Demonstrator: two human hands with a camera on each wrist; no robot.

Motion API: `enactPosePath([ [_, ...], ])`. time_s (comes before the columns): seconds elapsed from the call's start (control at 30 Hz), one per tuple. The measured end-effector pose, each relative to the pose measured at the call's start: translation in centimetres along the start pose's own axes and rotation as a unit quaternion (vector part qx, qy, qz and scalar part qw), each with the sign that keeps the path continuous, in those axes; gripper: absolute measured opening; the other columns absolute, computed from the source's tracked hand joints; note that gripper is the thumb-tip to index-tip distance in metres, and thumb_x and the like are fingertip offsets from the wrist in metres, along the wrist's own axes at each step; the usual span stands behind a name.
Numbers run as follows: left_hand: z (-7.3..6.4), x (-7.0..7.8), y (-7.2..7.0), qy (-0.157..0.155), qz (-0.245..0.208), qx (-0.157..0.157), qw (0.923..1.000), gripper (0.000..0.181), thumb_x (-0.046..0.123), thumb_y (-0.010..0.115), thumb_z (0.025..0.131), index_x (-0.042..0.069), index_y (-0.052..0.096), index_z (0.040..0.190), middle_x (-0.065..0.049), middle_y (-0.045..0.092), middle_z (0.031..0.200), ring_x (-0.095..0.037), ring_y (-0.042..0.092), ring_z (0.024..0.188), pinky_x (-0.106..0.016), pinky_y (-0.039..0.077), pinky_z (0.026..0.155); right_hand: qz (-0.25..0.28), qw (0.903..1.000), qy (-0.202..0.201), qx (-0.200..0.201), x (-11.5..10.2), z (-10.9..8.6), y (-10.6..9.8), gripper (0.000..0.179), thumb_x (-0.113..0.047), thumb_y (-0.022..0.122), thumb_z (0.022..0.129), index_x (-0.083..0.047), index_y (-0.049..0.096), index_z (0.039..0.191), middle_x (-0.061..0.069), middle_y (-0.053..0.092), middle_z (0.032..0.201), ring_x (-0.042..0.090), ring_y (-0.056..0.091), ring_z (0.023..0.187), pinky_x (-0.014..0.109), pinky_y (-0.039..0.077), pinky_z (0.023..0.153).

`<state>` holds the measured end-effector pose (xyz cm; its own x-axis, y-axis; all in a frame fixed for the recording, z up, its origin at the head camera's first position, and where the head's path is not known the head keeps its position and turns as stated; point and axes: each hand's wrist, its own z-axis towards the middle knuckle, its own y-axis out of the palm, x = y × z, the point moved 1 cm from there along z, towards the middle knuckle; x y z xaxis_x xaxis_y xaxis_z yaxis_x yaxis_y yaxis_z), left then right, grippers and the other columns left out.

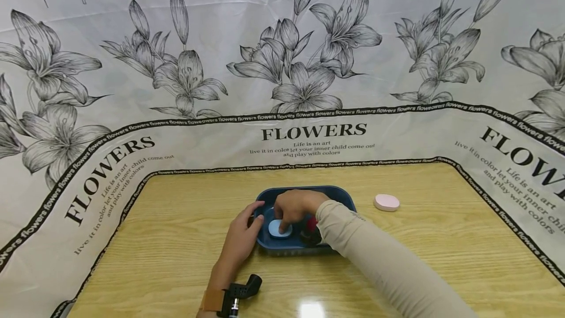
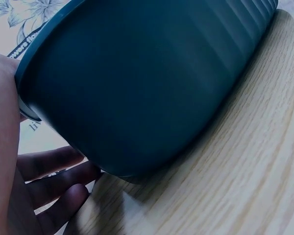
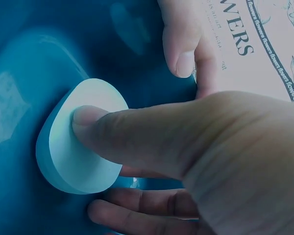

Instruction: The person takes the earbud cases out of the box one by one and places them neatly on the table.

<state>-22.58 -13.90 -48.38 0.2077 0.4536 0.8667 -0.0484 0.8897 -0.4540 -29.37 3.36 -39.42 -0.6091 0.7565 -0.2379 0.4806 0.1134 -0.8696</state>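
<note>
A dark blue plastic basket (image 1: 287, 251) stands on the table. My left hand (image 1: 240, 234) holds its left end, thumb over the rim and fingers along the outer wall (image 2: 122, 98). Inside the basket, at its left, is a light blue oval bar (image 3: 88, 147), shaped like a bar of soap. My right hand (image 1: 296, 204) reaches in from above and pinches this bar, with the thumb flat on its upper face; the fingertips beneath are partly hidden. Beside the bar lie a small red thing (image 1: 311, 223) and something dark, both partly covered by my right arm.
A pale pink oval bar (image 1: 386, 202) lies on the table to the right of the basket. The wood-grain table (image 1: 176, 239) is bordered at the back and sides by a white flower-printed cloth (image 1: 203, 146). My right sleeve (image 1: 388, 259) crosses the basket's front right corner.
</note>
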Motion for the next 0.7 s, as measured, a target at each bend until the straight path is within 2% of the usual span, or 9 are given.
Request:
enactPosePath([
  [0.7, -0.07, 0.15, -0.01, 0.0, -0.008, 0.004, 1.0, 0.036, 0.027, 0.055, 0.103, 0.03, 0.059, 0.138, -0.003, 0.053, 0.146, -0.024, 0.046, 0.136, -0.053, 0.036, 0.111, 0.02, 0.9997, -0.014, 0.003, -0.19, -0.14, 0.23, 0.023, -0.029, 0.082, 0.083, -0.017, 0.066, 0.073, -0.01, 0.051, 0.064, 0.008, 0.044, 0.057, 0.025, 0.035, 0.054],
])
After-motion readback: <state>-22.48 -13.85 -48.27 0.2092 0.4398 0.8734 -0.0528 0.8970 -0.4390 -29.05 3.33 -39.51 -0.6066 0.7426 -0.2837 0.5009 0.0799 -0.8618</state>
